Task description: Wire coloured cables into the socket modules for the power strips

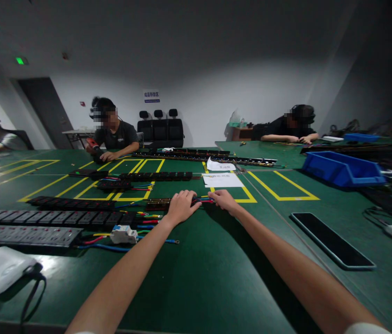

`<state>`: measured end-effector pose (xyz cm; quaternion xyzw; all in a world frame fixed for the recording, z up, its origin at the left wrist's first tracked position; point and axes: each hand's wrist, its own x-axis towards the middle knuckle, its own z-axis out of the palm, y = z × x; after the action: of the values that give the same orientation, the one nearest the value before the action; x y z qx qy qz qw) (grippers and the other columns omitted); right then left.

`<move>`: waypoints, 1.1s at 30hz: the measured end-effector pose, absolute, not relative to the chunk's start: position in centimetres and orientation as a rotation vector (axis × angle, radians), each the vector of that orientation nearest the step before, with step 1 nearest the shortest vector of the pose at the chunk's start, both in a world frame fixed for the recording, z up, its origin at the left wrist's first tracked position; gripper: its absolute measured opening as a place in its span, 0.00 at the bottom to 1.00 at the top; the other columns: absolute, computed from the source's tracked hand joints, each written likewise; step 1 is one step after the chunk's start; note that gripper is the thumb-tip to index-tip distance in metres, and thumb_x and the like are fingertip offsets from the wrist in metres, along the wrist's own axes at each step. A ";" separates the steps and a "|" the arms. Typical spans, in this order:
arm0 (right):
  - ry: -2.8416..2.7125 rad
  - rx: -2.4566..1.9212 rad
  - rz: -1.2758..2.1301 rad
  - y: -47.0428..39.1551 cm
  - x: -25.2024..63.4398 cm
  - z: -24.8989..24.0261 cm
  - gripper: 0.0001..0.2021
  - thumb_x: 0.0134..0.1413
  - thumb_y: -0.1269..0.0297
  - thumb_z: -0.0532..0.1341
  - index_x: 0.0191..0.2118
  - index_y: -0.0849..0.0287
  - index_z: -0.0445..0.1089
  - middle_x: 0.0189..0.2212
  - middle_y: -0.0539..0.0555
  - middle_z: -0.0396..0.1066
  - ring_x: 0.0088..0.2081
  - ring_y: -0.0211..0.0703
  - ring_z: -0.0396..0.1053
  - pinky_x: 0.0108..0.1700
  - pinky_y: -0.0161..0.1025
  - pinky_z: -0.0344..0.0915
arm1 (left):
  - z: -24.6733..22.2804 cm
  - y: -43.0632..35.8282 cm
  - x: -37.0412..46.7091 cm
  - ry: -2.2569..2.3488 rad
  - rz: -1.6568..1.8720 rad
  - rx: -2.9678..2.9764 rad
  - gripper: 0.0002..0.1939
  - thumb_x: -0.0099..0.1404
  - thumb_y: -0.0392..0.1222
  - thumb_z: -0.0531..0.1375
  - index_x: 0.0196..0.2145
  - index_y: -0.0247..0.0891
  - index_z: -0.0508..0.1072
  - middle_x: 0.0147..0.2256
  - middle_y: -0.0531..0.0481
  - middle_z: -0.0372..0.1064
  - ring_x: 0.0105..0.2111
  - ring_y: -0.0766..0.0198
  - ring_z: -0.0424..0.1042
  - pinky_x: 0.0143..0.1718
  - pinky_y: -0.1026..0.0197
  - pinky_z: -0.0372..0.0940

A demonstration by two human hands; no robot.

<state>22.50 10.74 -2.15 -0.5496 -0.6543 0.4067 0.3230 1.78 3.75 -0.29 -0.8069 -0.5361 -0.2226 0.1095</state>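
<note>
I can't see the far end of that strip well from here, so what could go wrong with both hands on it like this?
1. The left hand and right hand meet over the coloured wires at the strip's end; pulling could loosen them.
2. The arms are stretched far out, so control may be poor.
3. The white breaker and its loose wires lie near the left forearm and could be dragged.

Bare mat nearside; power strips seemingly crowd left.

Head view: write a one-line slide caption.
Both hands, left hand and right hand, grip coloured wires beside a socket strip.
</note>
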 end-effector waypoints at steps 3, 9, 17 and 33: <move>-1.722 -1.434 1.066 10.8 22.6 -2.2 0.16 0.62 0.54 0.58 0.32 0.63 0.73 0.15 0.46 0.61 0.16 0.31 0.56 0.15 0.28 0.49 | -0.3 3.8 1.8 -1.574 -0.658 -2.372 0.19 0.70 0.58 0.55 0.47 0.41 0.69 0.44 0.46 0.73 0.44 0.55 0.70 0.43 0.55 0.61; -1.731 -1.449 1.062 10.5 22.6 -1.9 0.17 0.62 0.54 0.59 0.31 0.62 0.72 0.15 0.45 0.61 0.15 0.30 0.55 0.15 0.28 0.49 | -0.4 3.8 1.8 -1.587 -0.668 -2.361 0.20 0.70 0.59 0.55 0.48 0.40 0.68 0.44 0.46 0.73 0.44 0.55 0.70 0.43 0.55 0.61; -1.746 -1.446 1.074 10.2 22.6 -1.4 0.17 0.64 0.55 0.57 0.31 0.63 0.72 0.15 0.45 0.61 0.15 0.30 0.54 0.15 0.28 0.49 | -0.2 3.5 1.7 -1.623 -0.751 -2.311 0.24 0.67 0.62 0.57 0.49 0.41 0.69 0.46 0.45 0.71 0.48 0.52 0.68 0.48 0.52 0.60; -1.725 -1.420 1.100 10.4 22.6 -1.6 0.16 0.64 0.56 0.58 0.30 0.63 0.71 0.14 0.45 0.59 0.14 0.30 0.54 0.14 0.28 0.49 | -0.1 3.4 1.6 -1.592 -0.949 -2.296 0.20 0.66 0.57 0.60 0.49 0.42 0.67 0.44 0.47 0.70 0.46 0.54 0.69 0.47 0.53 0.60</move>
<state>22.62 10.39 -1.60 -0.5403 -0.6562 0.4184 0.3200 1.62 3.41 -0.07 -0.7746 -0.5370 -0.3203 0.0952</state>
